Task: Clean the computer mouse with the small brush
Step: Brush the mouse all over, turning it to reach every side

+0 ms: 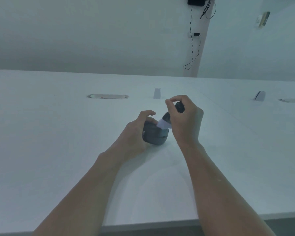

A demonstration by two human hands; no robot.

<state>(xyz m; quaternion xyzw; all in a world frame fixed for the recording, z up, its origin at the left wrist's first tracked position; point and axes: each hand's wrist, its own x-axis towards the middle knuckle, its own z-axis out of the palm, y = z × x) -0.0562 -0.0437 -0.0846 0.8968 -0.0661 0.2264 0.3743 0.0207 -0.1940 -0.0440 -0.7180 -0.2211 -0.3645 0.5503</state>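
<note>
Brushing now: left hand grips mouse by its sides on desk, right hand pinches small brush, bristles touching; mouse likely light, rigid, slick.

left grip curled, right grip seemingly pinching, forearms extended

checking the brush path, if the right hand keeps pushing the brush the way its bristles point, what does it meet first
The right hand holds the brush with its white bristles aimed down-left; they seem already on the mouse, held by the left hand. Beyond it, probably that hand's fingers, though depth is unclear.
</note>
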